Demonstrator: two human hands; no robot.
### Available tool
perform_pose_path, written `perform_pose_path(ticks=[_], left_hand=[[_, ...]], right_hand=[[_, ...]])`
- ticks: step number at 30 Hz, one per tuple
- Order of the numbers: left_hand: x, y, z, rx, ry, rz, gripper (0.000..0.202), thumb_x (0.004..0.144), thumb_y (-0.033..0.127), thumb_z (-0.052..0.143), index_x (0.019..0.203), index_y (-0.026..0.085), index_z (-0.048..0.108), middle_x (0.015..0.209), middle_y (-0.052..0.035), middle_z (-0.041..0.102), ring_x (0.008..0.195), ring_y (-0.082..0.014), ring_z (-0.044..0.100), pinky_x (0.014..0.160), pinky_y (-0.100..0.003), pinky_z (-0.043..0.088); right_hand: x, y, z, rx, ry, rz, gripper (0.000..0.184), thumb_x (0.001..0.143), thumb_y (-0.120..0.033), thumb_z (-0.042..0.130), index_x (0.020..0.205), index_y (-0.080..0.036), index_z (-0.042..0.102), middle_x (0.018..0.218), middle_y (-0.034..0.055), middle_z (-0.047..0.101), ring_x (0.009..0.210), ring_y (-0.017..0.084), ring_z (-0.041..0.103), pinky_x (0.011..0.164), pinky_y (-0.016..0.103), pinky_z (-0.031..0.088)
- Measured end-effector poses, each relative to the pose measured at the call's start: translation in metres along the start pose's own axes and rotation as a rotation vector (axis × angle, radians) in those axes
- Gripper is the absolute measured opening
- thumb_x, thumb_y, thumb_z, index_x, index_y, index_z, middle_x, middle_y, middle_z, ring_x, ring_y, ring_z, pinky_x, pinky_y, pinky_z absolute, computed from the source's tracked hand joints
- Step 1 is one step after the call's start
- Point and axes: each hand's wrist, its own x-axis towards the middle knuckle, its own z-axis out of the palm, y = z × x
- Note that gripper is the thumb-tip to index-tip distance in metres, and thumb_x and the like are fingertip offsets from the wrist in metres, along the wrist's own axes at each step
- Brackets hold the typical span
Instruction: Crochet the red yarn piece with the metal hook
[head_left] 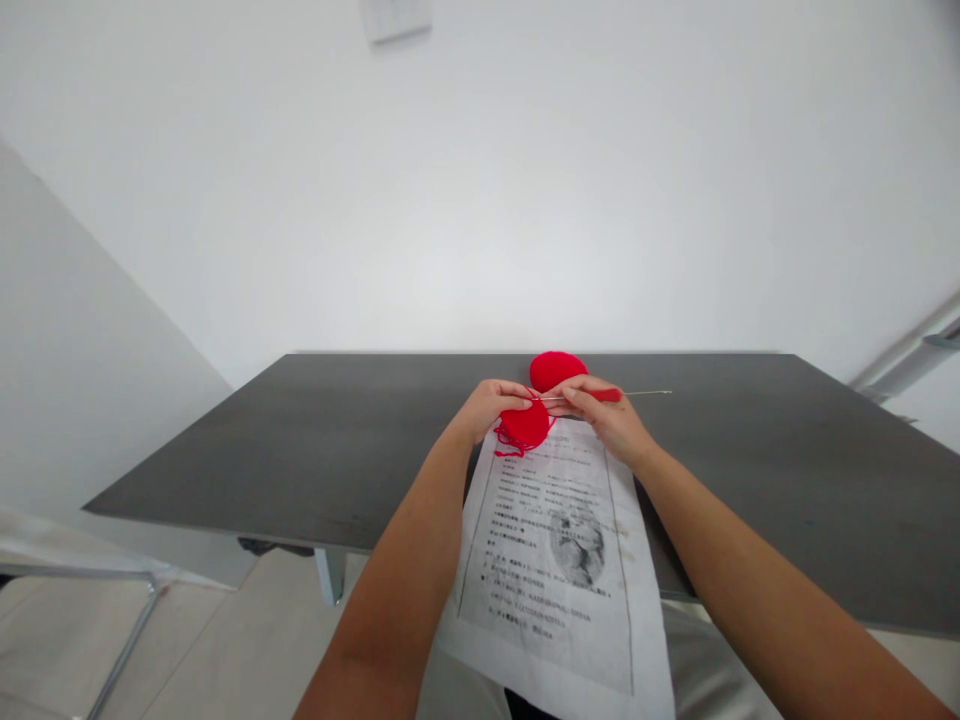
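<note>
Pinched in my left hand (495, 405) is a small round red crochet piece (525, 424), with loose strands of yarn dangling at its lower left. My right hand (600, 410) grips a crochet hook (606, 395) by its red handle. The hook's thin metal shaft reaches left to the top edge of the crochet piece, and its other end points right. Just behind my hands lies a red ball of yarn (556, 370). A printed sheet of paper (555, 600) with text and a dark round picture lies below my hands, hanging over the table's front edge.
The dark grey table (360, 440) stands against a white wall (480, 200). A metal frame leg (127, 640) is at the lower left on the tiled floor. Pale pipes (915, 350) run along the wall at the right.
</note>
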Motion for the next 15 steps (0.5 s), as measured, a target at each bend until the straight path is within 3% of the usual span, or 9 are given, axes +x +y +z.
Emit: perform_pose_path(ticks=[10, 15], left_hand=[[0.0001, 0.0000, -0.0002, 0.056, 0.003, -0.016, 0.019, 0.052, 0.017, 0.072, 0.070, 0.011, 0.072, 0.082, -0.0070, 0.071, 0.065, -0.0124, 0.059, 0.066, -0.026, 0.043], [0.0004, -0.0012, -0.0009, 0.080, 0.008, 0.004, 0.019, 0.055, 0.017, 0.071, 0.072, 0.011, 0.072, 0.084, -0.0075, 0.071, 0.065, -0.0117, 0.058, 0.067, -0.026, 0.044]], right_hand=[[0.0006, 0.0003, -0.0087, -0.027, -0.089, 0.011, 0.022, 0.079, -0.039, 0.067, 0.083, -0.017, 0.070, 0.087, 0.0067, 0.073, 0.083, 0.019, 0.069, 0.087, 0.039, 0.054], [-0.0003, -0.0018, -0.0057, -0.069, -0.055, -0.010, 0.022, 0.080, -0.039, 0.066, 0.083, -0.018, 0.070, 0.087, 0.0060, 0.072, 0.083, 0.019, 0.069, 0.087, 0.038, 0.054]])
